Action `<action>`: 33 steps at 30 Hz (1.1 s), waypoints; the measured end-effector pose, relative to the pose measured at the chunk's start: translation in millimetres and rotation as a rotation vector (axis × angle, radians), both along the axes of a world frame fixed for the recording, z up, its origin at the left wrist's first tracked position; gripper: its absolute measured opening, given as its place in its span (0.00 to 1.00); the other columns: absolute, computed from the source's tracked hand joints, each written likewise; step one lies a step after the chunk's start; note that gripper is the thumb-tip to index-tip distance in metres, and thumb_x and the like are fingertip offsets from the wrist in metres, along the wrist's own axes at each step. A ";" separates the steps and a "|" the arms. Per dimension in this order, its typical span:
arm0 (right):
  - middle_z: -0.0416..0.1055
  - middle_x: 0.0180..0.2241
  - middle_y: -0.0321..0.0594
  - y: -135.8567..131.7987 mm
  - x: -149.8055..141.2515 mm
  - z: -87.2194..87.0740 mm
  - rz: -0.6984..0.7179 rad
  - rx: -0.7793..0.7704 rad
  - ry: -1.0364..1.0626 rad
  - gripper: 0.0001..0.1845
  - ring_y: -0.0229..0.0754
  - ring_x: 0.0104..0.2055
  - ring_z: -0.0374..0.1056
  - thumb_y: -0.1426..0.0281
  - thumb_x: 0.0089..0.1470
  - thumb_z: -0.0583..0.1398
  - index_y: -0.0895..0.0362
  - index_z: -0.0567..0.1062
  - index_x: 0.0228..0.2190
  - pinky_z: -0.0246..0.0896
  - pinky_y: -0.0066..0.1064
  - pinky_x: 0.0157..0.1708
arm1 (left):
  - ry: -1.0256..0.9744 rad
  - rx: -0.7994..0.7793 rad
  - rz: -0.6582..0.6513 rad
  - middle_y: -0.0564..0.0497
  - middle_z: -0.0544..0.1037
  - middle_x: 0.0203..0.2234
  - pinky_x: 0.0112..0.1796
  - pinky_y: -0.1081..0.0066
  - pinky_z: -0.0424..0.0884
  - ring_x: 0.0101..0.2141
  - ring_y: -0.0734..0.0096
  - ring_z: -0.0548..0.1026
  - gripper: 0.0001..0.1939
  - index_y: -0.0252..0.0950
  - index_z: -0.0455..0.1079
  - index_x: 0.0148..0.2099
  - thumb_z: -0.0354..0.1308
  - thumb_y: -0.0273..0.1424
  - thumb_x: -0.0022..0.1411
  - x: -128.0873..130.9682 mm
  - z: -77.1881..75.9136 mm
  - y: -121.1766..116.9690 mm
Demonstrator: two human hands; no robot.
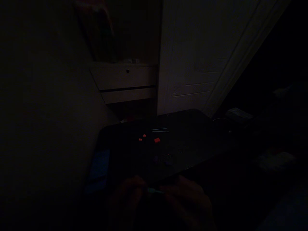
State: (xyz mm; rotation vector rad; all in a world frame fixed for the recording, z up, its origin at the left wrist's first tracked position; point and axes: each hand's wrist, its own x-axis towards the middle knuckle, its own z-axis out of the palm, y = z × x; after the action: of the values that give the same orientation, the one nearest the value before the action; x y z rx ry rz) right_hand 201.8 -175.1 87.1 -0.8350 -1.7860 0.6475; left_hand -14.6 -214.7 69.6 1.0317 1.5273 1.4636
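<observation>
The scene is very dark. My left hand (128,195) and my right hand (186,199) are close together at the bottom centre, in front of a dark table (192,141). Their fingertips pinch a small pale green object (154,191) between them; I cannot make out what it is. On the table beyond lie three small red pieces (157,140) and a thin pale rod or needle (160,130). A dim purple bit (156,158) lies nearer to my hands.
A bluish flat item (99,168) lies at the table's left edge. Behind stand a pale drawer unit (125,78) with a knob and a white door (199,57). A pale box (238,115) sits to the right on the floor.
</observation>
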 end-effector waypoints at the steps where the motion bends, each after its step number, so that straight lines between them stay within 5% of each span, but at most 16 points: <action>1: 0.85 0.34 0.37 0.3 -1.5 3.3 0.005 -0.008 0.012 0.08 0.42 0.33 0.82 0.66 0.66 0.71 0.44 0.89 0.46 0.78 0.27 0.31 | -0.037 0.011 -0.017 0.50 0.86 0.28 0.34 0.67 0.83 0.30 0.61 0.84 0.14 0.40 0.84 0.33 0.69 0.46 0.63 1.8 2.7 1.7; 6: 0.81 0.28 0.36 2.5 -5.5 10.8 0.113 -0.069 0.087 0.06 0.39 0.25 0.76 0.65 0.68 0.69 0.46 0.90 0.42 0.74 0.28 0.27 | -0.338 0.009 -0.199 0.50 0.81 0.22 0.30 0.67 0.78 0.25 0.65 0.79 0.21 0.40 0.81 0.30 0.72 0.52 0.61 15.9 17.8 6.3; 9: 0.81 0.30 0.37 2.9 -4.1 6.5 0.155 -0.112 0.096 0.06 0.39 0.28 0.78 0.66 0.68 0.69 0.46 0.90 0.42 0.73 0.27 0.27 | -0.416 -0.046 -0.197 0.51 0.79 0.21 0.34 0.63 0.79 0.27 0.63 0.79 0.20 0.42 0.80 0.30 0.73 0.53 0.59 24.6 18.4 5.0; 17: 0.83 0.30 0.35 2.7 -8.0 11.2 0.054 0.007 0.140 0.04 0.39 0.27 0.80 0.66 0.66 0.71 0.46 0.89 0.41 0.75 0.25 0.26 | -0.333 -0.137 -0.147 0.49 0.83 0.21 0.33 0.55 0.84 0.28 0.53 0.84 0.27 0.46 0.77 0.32 0.69 0.65 0.53 30.9 -7.7 0.0; 23: 0.81 0.26 0.33 -3.4 -10.1 8.9 -0.079 0.144 0.081 0.07 0.40 0.23 0.77 0.67 0.68 0.68 0.44 0.89 0.41 0.74 0.29 0.23 | -0.278 -0.129 -0.191 0.50 0.80 0.17 0.31 0.55 0.83 0.24 0.54 0.81 0.26 0.47 0.76 0.29 0.67 0.64 0.55 26.8 2.0 -0.6; 28: 0.86 0.31 0.37 -12.5 -9.0 -4.0 -0.179 0.131 0.002 0.10 0.45 0.28 0.80 0.69 0.65 0.69 0.42 0.89 0.43 0.80 0.34 0.28 | -0.261 -0.111 -0.181 0.50 0.80 0.18 0.32 0.56 0.82 0.25 0.56 0.81 0.27 0.46 0.75 0.31 0.66 0.65 0.56 26.4 2.3 -1.2; 33: 0.84 0.28 0.35 -6.4 -14.7 4.4 -0.164 0.088 0.153 0.08 0.41 0.24 0.79 0.70 0.66 0.68 0.45 0.89 0.40 0.76 0.27 0.22 | -0.250 0.011 -0.182 0.53 0.76 0.16 0.27 0.59 0.77 0.20 0.63 0.74 0.25 0.46 0.76 0.30 0.66 0.63 0.58 24.6 -6.7 3.4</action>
State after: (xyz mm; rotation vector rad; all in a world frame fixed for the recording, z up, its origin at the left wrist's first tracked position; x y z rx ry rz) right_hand 187.0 -181.5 91.6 -0.8397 -1.5789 0.5086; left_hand 10.0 -211.3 62.9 0.9297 1.2181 1.4151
